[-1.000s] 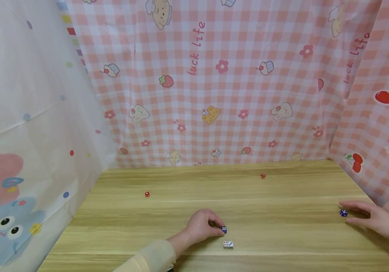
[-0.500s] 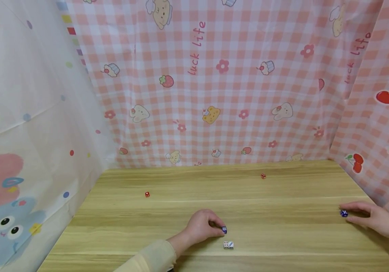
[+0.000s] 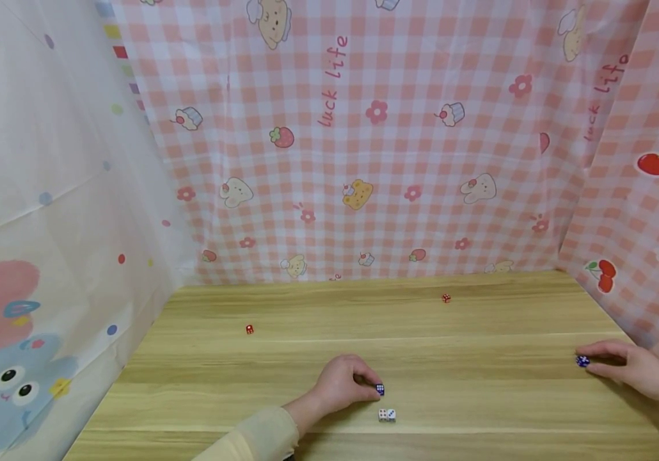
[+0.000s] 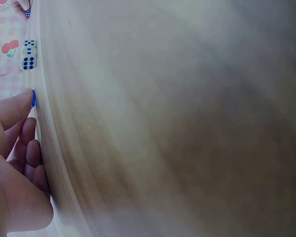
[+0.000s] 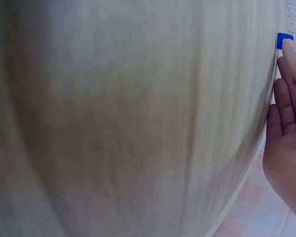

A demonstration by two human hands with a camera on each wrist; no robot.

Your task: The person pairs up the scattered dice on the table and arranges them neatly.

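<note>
Near the table's middle, my left hand (image 3: 345, 384) pinches a blue die (image 3: 379, 389) between thumb and fingers, its white-spotted face showing. Just in front of it, two white dice (image 3: 387, 415) sit side by side, apart from the hand. At the right side, my right hand (image 3: 640, 371) holds another blue die (image 3: 582, 361) between thumb and index finger. In the right wrist view, the thumb lies against this blue die (image 5: 284, 41) and the other fingers stretch along the tabletop. In the left wrist view, the thumb covers most of its blue die (image 4: 33, 98).
A red die (image 3: 249, 330) lies at the back left of the wooden table (image 3: 329, 320), and a second red die (image 3: 446, 298) near the back edge, right of centre. Patterned cloth (image 3: 387, 153) hangs behind and on both sides.
My right thumb and index finger have closed from around the right blue die onto it. The left hand and the other dice stay in place.
</note>
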